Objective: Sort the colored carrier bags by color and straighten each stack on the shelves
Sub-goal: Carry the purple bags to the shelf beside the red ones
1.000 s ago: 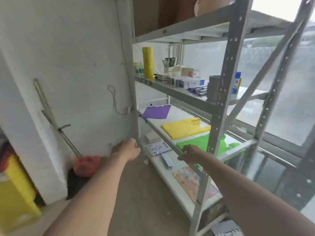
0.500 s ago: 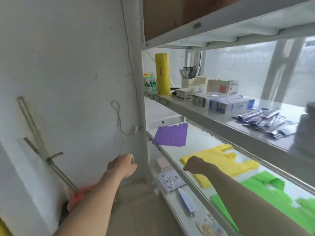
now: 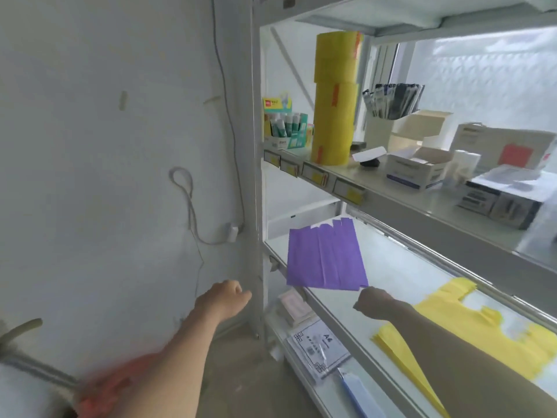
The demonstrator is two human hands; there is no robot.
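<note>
Purple bags [image 3: 325,257] lie fanned on the middle shelf [image 3: 391,267], yellow bags [image 3: 470,333] to their right. Right hand [image 3: 376,303] reaches toward the purple stack's corner, grip clenched; left hand [image 3: 221,300] fisted, empty.

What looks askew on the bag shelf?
The purple bag stack sits rotated against the shelf edge, its near corner hanging past the front lip, and its far ends are uneven. The yellow bag stack also lies at an angle, with layers fanned out at its near corner.
</note>
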